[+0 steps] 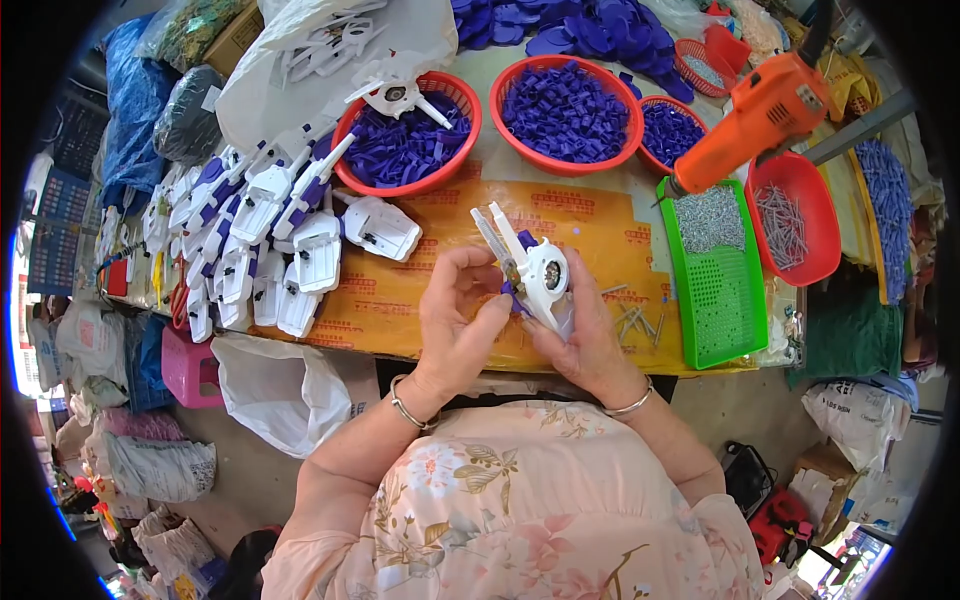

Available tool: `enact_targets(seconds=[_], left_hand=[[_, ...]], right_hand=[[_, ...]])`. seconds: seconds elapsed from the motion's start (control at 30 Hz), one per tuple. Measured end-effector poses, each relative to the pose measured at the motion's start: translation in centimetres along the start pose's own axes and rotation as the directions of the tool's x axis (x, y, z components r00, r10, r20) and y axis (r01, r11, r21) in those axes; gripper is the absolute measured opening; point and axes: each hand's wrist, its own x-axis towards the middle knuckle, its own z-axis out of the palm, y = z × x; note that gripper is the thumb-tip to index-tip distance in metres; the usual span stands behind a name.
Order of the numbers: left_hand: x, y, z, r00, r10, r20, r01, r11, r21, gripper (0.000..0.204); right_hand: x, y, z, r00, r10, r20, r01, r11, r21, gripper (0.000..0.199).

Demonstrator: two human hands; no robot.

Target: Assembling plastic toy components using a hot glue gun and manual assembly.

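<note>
Both my hands hold a white plastic part (546, 277) above the front of the table. It has a round dark dial-like insert on one side and two long prongs pointing away from me. My left hand (458, 315) is closed at its left side, thumb and fingers around a small purple piece (509, 294) pressed against it. My right hand (592, 340) is wrapped around its right and near end. Left of my hands lies a heap of white-and-purple assembled pieces (268, 230). A similar white part (395, 94) rests on the left red basket.
Red baskets of purple pieces (566, 115) stand behind my hands. To the right are a green tray (722, 325) of small metal screws, a red bin (815, 240) of long pins, and an orange power screwdriver (760, 115) hanging above. Loose pins (637, 322) lie beside my right hand.
</note>
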Motion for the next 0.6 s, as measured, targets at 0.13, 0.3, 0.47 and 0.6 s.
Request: enact_targets(seconds=[0.13,0.3,0.47,0.6], left_hand=[[1.3,0.6,-1.1,0.94,-0.182,0.288,0.253,0.939,-0.233,0.054],[1.8,0.4,-1.5,0.864,-0.166,0.475,0.313,0.916,-0.249,0.069],[2.1,-0.1,-2.3,0.792,-0.228,0.566,0.42,0.876,-0.236,0.073],[2.1,-1.0,-2.4,0.796,-0.199,0.571,0.401,0.881,-0.252,0.07]], right_hand=[[0.0,0.2,-0.1,1.0,0.006,0.004,-0.006,0.999,0.038,0.08],[-0.2,0.2,-0.1,0.999,0.003,0.037,-0.01,0.984,0.179,0.079],[-0.3,0.0,-0.3,0.993,0.052,0.105,-0.082,0.949,0.305,0.077],[-0.3,-0.1,-0.5,0.992,0.05,0.115,-0.085,0.943,0.322,0.075]])
